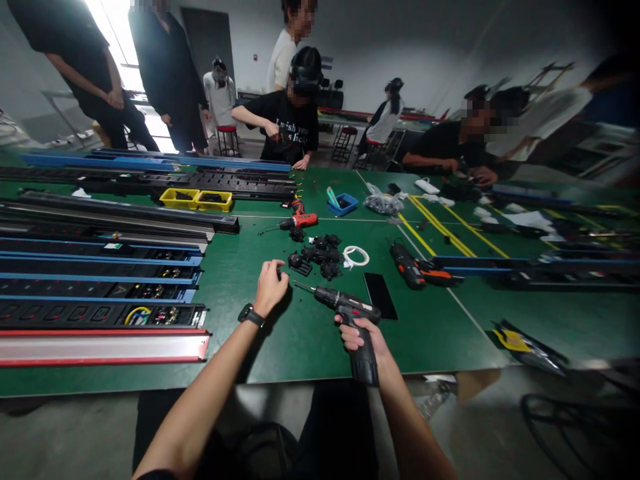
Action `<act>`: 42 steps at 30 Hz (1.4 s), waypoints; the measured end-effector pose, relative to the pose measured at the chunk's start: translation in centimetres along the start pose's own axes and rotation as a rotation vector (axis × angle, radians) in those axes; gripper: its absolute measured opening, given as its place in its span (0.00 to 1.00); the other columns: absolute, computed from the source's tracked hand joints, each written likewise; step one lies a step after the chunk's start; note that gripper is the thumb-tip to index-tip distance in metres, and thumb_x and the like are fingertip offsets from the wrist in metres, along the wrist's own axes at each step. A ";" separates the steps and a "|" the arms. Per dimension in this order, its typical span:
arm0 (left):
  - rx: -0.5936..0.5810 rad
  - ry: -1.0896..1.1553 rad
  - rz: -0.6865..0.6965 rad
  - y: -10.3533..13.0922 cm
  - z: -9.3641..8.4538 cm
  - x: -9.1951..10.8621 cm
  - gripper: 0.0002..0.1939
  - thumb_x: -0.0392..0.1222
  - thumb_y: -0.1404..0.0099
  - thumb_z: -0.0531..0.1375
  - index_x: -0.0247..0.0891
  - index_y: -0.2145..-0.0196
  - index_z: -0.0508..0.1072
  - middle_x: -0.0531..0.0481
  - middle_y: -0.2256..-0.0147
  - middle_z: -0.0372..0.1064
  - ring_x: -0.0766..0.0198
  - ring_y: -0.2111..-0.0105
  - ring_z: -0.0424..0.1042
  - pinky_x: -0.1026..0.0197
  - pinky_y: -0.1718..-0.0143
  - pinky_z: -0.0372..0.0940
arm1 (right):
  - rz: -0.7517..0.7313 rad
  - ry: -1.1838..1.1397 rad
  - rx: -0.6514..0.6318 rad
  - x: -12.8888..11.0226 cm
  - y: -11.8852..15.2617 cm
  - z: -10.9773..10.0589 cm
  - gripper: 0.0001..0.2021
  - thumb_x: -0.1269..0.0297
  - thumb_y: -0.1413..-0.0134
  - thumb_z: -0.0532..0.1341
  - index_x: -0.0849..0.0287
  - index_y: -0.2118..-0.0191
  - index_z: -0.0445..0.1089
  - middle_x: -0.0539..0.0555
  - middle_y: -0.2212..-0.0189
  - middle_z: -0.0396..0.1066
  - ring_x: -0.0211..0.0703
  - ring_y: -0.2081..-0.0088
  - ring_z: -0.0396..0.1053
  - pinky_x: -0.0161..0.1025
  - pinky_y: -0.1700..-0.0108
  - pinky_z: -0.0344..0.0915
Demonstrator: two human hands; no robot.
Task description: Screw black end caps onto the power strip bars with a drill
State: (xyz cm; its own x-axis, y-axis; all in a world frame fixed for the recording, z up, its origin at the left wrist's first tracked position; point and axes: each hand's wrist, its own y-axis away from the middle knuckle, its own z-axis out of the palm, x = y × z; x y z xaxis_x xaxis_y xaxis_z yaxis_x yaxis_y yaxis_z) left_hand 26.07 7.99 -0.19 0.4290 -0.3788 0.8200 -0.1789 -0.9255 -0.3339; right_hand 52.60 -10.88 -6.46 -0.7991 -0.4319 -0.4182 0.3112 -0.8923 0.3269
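Note:
My right hand (367, 340) is wrapped round the grip of a black cordless drill (350, 307), whose long bit points left over the green table. Just left of the bit's tip is my left hand (271, 285), fingers curled together. A small dark bit shows at its fingertips, too small to name. Beyond the hands lies a loose pile of black plug-like parts (320, 255) beside a coiled white cable (357, 256). A dark phone-like slab (380, 295) rests just behind the drill.
Long power strips (90, 312) and a red-edged metal profile (105, 348) lie at left. Yellow trays (196, 199), a red drill (300, 221), a blue tray (343, 205) and an orange-black drill (410, 265) are farther back. Co-workers sit and stand around the table.

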 end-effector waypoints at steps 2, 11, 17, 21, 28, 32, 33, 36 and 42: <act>0.030 0.022 0.006 -0.6 1.3 1.3 0.11 0.33 0.34 0.57 0.39 0.55 0.74 0.43 0.56 0.70 0.55 0.56 0.72 0.51 0.49 0.66 | -0.014 0.018 0.017 0.1 -0.1 0.1 0.17 0.62 0.42 0.65 0.66 0.50 0.69 0.40 0.79 0.56 0.27 0.83 0.49 0.26 0.79 0.56; 0.022 0.401 -0.218 9.8 6.7 4.2 0.07 0.37 0.33 0.60 0.40 0.57 0.72 0.50 0.63 0.70 0.65 0.65 0.71 0.62 0.62 0.66 | -0.054 0.334 0.000 0.3 1.0 -0.6 0.23 0.42 0.39 0.61 0.61 0.64 0.74 0.44 0.86 0.55 0.32 0.85 0.46 0.34 0.80 0.51; 0.110 0.436 -0.291 8.5 3.7 0.2 0.08 0.43 0.32 0.61 0.39 0.57 0.70 0.53 0.67 0.68 0.67 0.69 0.69 0.64 0.66 0.66 | -0.023 0.458 0.041 0.6 1.0 -0.8 0.37 0.33 0.41 0.59 0.72 0.69 0.80 0.51 0.88 0.61 0.35 0.85 0.55 0.34 0.81 0.50; 0.056 0.537 -0.374 8.3 2.8 -1.5 0.12 0.46 0.32 0.61 0.40 0.54 0.68 0.56 0.68 0.68 0.69 0.74 0.67 0.66 0.71 0.64 | -0.045 0.475 0.099 0.6 1.0 -0.2 0.38 0.33 0.41 0.58 0.73 0.66 0.80 0.49 0.88 0.60 0.33 0.85 0.54 0.33 0.80 0.52; -0.104 0.564 -0.381 8.4 2.8 -1.9 0.21 0.56 0.33 0.64 0.36 0.53 0.75 0.50 0.67 0.74 0.65 0.70 0.72 0.63 0.67 0.67 | 0.046 0.532 0.071 0.5 1.4 0.2 0.35 0.32 0.39 0.56 0.65 0.70 0.76 0.49 0.88 0.62 0.34 0.86 0.55 0.34 0.80 0.56; -0.077 0.511 -0.343 8.7 2.3 -2.3 0.18 0.56 0.35 0.67 0.35 0.63 0.78 0.52 0.73 0.72 0.67 0.74 0.69 0.65 0.70 0.62 | 0.028 0.520 0.228 0.2 1.3 1.5 0.32 0.36 0.36 0.57 0.66 0.68 0.76 0.56 0.81 0.73 0.37 0.82 0.65 0.34 0.78 0.62; -0.082 0.524 -0.338 8.8 2.2 -2.3 0.18 0.55 0.35 0.67 0.35 0.63 0.78 0.52 0.73 0.72 0.66 0.73 0.69 0.65 0.70 0.62 | 0.041 0.504 0.249 0.2 1.2 2.0 0.31 0.38 0.36 0.57 0.67 0.67 0.77 0.59 0.78 0.76 0.38 0.81 0.68 0.34 0.78 0.64; -0.081 0.622 -0.359 8.8 1.9 -2.6 0.17 0.54 0.35 0.68 0.35 0.62 0.77 0.52 0.73 0.74 0.66 0.72 0.71 0.64 0.68 0.65 | 0.069 0.467 0.291 0.6 0.9 3.4 0.28 0.43 0.36 0.62 0.70 0.64 0.78 0.66 0.69 0.81 0.42 0.74 0.76 0.35 0.71 0.72; 0.029 0.863 -0.446 8.6 1.9 -3.1 0.17 0.53 0.37 0.69 0.35 0.64 0.76 0.54 0.75 0.71 0.68 0.75 0.69 0.66 0.71 0.64 | -0.058 0.524 0.395 1.9 0.5 4.7 0.23 0.53 0.40 0.70 0.73 0.53 0.79 0.70 0.55 0.81 0.39 0.69 0.78 0.32 0.67 0.73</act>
State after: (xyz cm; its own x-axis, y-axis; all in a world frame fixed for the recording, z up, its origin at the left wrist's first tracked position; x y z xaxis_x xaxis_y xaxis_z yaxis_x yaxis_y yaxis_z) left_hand 24.87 1.19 -6.45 -0.3470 0.1288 0.9290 -0.1309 -0.9875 0.0880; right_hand 48.82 -11.51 -3.07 -0.4212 -0.4805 -0.7692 -0.0166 -0.8439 0.5362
